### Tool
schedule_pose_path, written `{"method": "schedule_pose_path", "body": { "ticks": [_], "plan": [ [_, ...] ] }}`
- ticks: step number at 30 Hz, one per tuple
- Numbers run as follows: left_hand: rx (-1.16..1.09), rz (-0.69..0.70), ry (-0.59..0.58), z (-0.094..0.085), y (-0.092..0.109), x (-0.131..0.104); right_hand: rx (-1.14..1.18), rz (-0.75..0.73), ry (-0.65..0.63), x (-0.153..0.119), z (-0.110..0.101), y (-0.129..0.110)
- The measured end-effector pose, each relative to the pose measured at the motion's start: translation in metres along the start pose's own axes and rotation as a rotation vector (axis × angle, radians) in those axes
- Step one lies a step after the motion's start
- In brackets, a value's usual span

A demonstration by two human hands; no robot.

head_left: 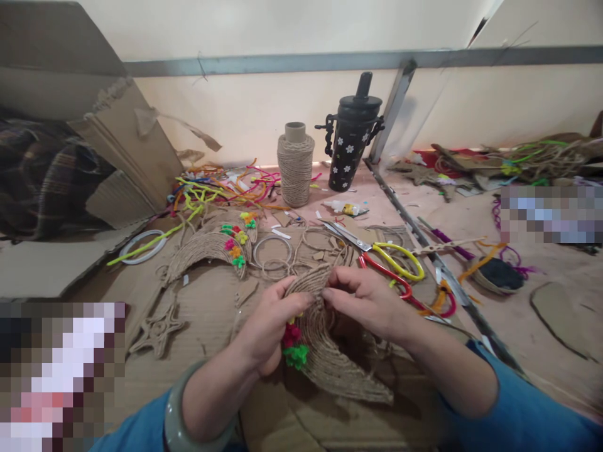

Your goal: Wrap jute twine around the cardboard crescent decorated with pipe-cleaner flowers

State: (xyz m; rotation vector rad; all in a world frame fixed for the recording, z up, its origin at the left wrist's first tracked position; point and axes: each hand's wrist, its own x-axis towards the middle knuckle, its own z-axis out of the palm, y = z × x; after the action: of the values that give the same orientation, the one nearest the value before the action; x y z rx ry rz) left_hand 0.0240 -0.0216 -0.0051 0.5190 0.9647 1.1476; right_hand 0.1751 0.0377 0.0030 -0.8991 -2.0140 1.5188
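Note:
A crescent wrapped in jute twine [330, 361] is held up before me, with pink and green fuzzy flowers [296, 356] on its left side. My left hand [268, 314] grips its upper left part, thumb across the front. At the top inner edge, my right hand [367, 301] pinches the crescent with thumb and forefinger; anything small between those fingertips is hidden. Just beyond my hands lie scissors with yellow and red handles [398, 260] and loose twine. Further left rest other twine crescents [207, 248] with coloured flowers, and a twine star [157, 329].
A twine spool [296, 169] and a black flowered tumbler [348, 147] stand at the back, near a small glue bottle [346, 207]. Coloured pipe cleaners [198, 196] lie heaped beside a cardboard box [129, 144]. A metal strip [452, 282] crosses the right side, with scraps beyond.

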Motion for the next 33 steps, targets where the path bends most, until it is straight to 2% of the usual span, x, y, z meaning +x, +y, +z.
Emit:
{"method": "schedule_pose_path", "body": {
  "ticks": [7, 16, 23, 33],
  "plan": [
    [0.073, -0.005, 0.03, -0.0008, -0.0017, 0.0019, -0.096, -0.019, -0.017, -0.0007, 0.0017, -0.0019],
    [0.102, 0.003, 0.027, -0.0034, 0.0002, 0.0022, -0.083, -0.072, -0.014, 0.0005, -0.0008, 0.0028],
    [0.156, -0.001, 0.078, -0.0028, -0.0018, 0.0023, -0.051, -0.017, 0.019, 0.0004, 0.0026, -0.0037],
    [0.129, -0.004, 0.006, -0.0032, -0.0018, 0.0017, -0.109, -0.065, -0.011, -0.0017, 0.0001, 0.002]
  ]
}}
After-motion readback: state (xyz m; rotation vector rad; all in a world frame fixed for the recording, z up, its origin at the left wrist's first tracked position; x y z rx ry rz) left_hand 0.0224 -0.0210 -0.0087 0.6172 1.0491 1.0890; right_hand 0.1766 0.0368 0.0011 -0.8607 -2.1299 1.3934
